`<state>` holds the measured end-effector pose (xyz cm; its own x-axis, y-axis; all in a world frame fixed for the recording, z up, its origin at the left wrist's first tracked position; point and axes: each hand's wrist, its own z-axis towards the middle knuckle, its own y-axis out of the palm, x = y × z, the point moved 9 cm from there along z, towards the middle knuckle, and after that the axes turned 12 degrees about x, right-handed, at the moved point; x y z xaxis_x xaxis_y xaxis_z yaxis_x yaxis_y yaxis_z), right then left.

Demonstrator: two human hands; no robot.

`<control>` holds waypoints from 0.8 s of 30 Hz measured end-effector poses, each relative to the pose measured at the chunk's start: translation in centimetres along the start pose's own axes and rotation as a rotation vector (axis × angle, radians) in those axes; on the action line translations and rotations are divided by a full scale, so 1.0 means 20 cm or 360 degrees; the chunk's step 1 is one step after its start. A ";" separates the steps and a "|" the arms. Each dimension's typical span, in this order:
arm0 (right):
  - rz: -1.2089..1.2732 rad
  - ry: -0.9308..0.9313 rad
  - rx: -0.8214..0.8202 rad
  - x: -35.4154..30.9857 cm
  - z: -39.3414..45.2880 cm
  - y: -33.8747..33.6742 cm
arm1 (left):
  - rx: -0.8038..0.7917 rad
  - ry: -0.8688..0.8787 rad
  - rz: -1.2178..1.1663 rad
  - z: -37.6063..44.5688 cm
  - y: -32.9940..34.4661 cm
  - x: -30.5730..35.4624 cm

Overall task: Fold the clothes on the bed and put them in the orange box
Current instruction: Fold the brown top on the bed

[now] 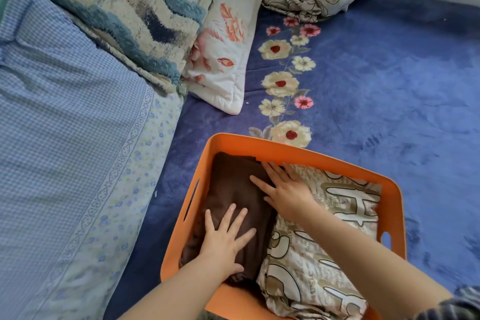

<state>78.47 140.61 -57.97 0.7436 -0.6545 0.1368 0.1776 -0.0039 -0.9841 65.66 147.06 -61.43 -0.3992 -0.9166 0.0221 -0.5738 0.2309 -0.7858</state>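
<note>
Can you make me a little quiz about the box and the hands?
1. True or false: both hands lie flat inside the orange box.
2. Which garment does the left hand press? A) the brown garment B) the beige printed garment
3. Fill in: the box sits on a ___ bedspread with flowers.

Key: 1 true, and the right hand lies where the two garments meet. 2 A. 3 blue.

Cloth in smooth plastic, on plush

My orange box [298, 151] is smooth, matt plastic; in it, the brown garment [233, 189] feels soft and matt, the printed cloth [337, 228] beside it slightly glossy. Beyond the box, the blue blanket [389, 86] is plush; the wavy pillow [135, 8] is shaggy.
</note>
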 end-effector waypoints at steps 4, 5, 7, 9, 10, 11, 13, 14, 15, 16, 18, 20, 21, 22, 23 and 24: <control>0.0002 0.0024 0.0022 -0.01 0.00 0.03 | -0.0066 -0.0054 0.0032 0.02 0.02 0.02; -0.0006 0.0031 -0.0014 -0.01 0.00 0.03 | -0.0076 -0.0058 0.0040 0.02 0.01 0.02; 0.0001 0.0062 -0.0033 -0.01 -0.01 0.01 | -0.0089 -0.0050 0.0052 0.00 -0.01 0.04; 0.0058 0.0091 0.0022 0.00 -0.04 -0.05 | -0.0069 -0.0012 0.0047 -0.02 -0.03 0.04; 0.0078 0.0076 0.0086 0.00 -0.08 -0.08 | -0.0038 0.0020 0.0042 -0.03 -0.05 0.03; 0.0092 0.0076 0.0137 0.01 -0.13 -0.13 | 0.0001 0.0054 0.0043 -0.04 -0.08 0.03; 0.0090 0.0134 0.0217 0.02 -0.27 -0.20 | 0.0083 0.0102 0.0045 -0.09 -0.16 0.02; 0.0078 0.0210 0.0239 0.04 -0.34 -0.22 | 0.0145 0.0093 0.0047 -0.10 -0.22 0.01; 0.0083 0.0291 0.0210 0.05 -0.41 -0.21 | 0.0212 0.0074 0.0032 -0.11 -0.28 -0.01; 0.0058 0.0307 0.0194 0.05 -0.49 -0.23 | 0.0287 0.0066 0.0048 -0.13 -0.35 0.01; 0.0048 0.0277 0.0215 0.08 -0.58 -0.31 | 0.0431 0.0027 0.0064 -0.14 -0.49 0.04; 0.0173 0.0351 0.0238 0.16 -0.64 -0.45 | 0.0543 -0.0026 0.0073 -0.15 -0.66 0.12; 0.0262 0.0434 0.0288 0.23 -0.66 -0.52 | 0.0594 -0.0054 0.0082 -0.15 -0.74 0.16; 0.0317 0.0484 0.0339 0.29 -0.69 -0.60 | 0.0655 -0.0074 0.0093 -0.15 -0.84 0.22; 0.0302 0.0515 0.0394 0.34 -0.74 -0.71 | 0.0724 -0.0081 0.0117 -0.16 -0.94 0.30; 0.0316 0.0530 0.0450 0.39 -0.78 -0.79 | 0.0786 -0.0086 0.0127 -0.16 -1.04 0.38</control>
<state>71.46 123.71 -43.01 0.5423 -0.8285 -0.1397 0.2560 0.3213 -0.9117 72.24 136.43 -42.88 -0.3827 -0.9211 -0.0718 -0.1308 0.1309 -0.9827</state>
